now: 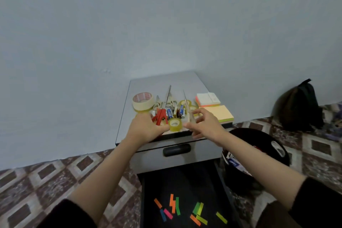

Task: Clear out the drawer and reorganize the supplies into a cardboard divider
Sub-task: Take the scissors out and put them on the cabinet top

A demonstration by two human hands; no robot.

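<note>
Head view, clearing step: my left hand (148, 126) sits against the small clear tape roll (175, 125), grip unclear, my right hand (205, 124) is spread and holds nothing visible; next, pick the coloured paper strips (174, 205) at 6 o'clock out of the black open drawer (185, 181).

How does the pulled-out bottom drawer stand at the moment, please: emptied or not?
Not emptied: the open drawer holds coloured sticky strips scattered on its dark floor. Its near end is out of view.
</note>
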